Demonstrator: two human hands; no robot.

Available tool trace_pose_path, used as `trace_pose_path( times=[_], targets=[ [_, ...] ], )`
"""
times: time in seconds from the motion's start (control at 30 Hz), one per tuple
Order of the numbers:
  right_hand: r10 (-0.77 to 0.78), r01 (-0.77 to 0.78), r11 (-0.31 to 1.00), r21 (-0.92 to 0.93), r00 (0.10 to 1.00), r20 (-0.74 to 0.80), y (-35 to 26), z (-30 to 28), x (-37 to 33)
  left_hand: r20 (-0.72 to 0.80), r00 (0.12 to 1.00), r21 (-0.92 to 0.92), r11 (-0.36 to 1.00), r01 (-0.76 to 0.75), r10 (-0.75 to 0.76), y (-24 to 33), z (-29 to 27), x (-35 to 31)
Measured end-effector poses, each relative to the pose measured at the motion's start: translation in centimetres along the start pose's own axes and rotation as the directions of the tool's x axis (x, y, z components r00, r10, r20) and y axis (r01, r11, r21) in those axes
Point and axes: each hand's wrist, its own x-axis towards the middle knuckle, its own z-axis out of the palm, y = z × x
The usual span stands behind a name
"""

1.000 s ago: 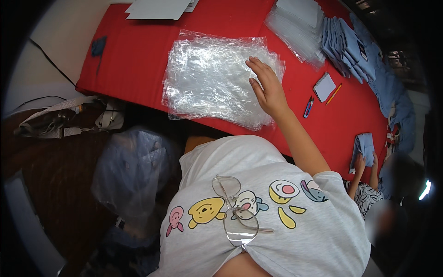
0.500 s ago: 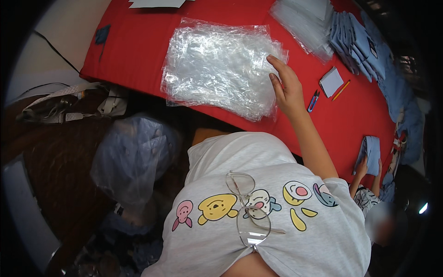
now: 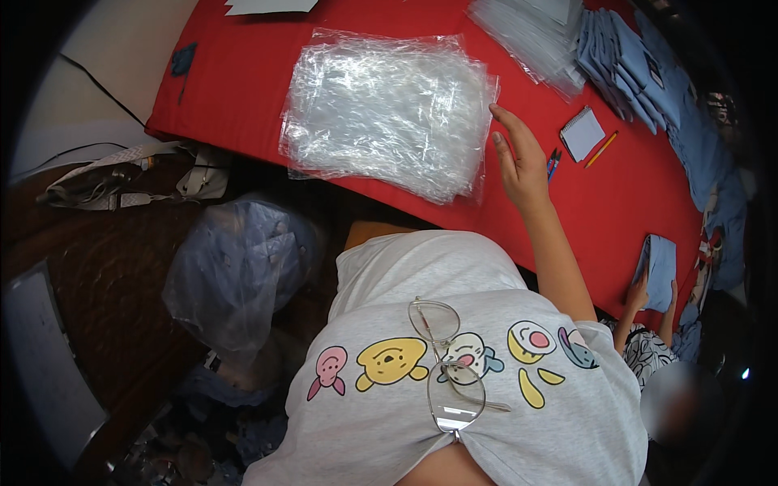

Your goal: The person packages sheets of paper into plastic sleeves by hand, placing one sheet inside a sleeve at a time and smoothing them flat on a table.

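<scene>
A stack of clear plastic bags (image 3: 385,117) lies on the red-covered table (image 3: 243,81) in front of me. Just off the stack's right side is my right hand (image 3: 525,162), its fingers held apart and nothing in them. The hand partly covers a pair of blue thread snips (image 3: 554,162) lying behind it. A spiral notepad (image 3: 582,134) and a yellow pencil (image 3: 601,149) lie further right. My left hand does not show.
At the back right are more clear bags (image 3: 531,40) beside folded blue garments (image 3: 624,69). A co-worker's hands (image 3: 639,296) hold a folded blue cloth (image 3: 656,263) at the right edge. A large plastic bag of blue cloth (image 3: 243,267) sits below the table at left.
My right hand has drawn slightly right and down, away from the bag stack's edge, and now covers part of the snips. The view has shifted a little.
</scene>
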Motion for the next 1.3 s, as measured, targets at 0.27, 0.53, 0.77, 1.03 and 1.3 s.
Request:
trace_pose_path(
  times=[0.27, 0.53, 0.77, 1.03, 1.3],
  targets=[
    [-0.063, 0.063, 0.997, -0.043, 0.998, 0.007, 1.5, -0.2, 0.5, 0.01, 1.0, 0.002, 1.0, -0.027, 0.027, 0.2, 2.1, 0.3],
    [0.006, -0.097, 0.932, -0.35, 0.967, -0.253, 15.6, -3.0, 14.7, -0.004, 1.0, 0.035, 0.999, -0.008, 0.008, 1.4, 3.0, -0.5],
    [0.13, -0.327, 0.716, -0.617, 0.931, -0.342, 26.3, -2.9, 22.0, -0.029, 0.998, 0.055, 0.997, 0.048, -0.047, 1.8, 4.6, -1.3],
    [0.326, -0.344, 0.65, -0.677, 0.932, -0.16, 29.7, -3.4, 23.4, -0.037, 0.993, 0.096, 0.989, 0.114, -0.111, 1.8, 5.5, -1.9],
    [-0.015, -0.33, 0.678, -0.657, 0.887, -0.461, 19.8, -6.5, 25.9, 0.116, 0.985, 0.286, 0.946, -0.155, 0.127, 6.7, 7.8, 2.7]
  ],
)
